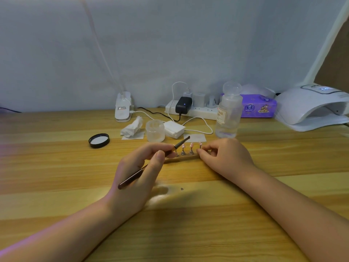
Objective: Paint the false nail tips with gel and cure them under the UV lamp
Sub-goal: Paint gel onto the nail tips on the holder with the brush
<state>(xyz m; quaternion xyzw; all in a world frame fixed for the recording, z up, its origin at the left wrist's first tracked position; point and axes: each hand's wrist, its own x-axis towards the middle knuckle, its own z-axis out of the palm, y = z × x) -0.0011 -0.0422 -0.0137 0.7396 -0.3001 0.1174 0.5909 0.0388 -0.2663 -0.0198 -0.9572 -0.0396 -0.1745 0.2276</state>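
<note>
Holding the brush (pixel 151 163) at mid-frame, your left hand (pixel 139 174) pinches its dark handle between thumb and fingers, bristle end angled up and right over the row of nail tips (pixel 187 146). Your right hand (pixel 224 156), just right of centre, pinches the right end of the wooden strip (pixel 186 157) that carries the small metal stands, each topped by a pink tip; whether its fingers also touch the last stand cannot be told.

Behind the strip stand an open frosted jar (pixel 155 130), its black lid (pixel 99 140) lying apart to the left, a stack of white pads (pixel 173 129) and a crumpled tissue (pixel 132 127). At the right edge of the frame the white lamp (pixel 309 106) sits well apart from the strip, a lit display on its top too blurred to read.

Risks, as judged: tilting the strip while carrying it could topple a stand or smear wet gel; the brush tip, hovering close to the tips, could brush one by accident; the open jar could thicken in stray light.

Legible writing: the clear bottle (pixel 228 114) shows "NAIL" on its label; printing on the purple tissue pack (pixel 258 107) is unreadable.
</note>
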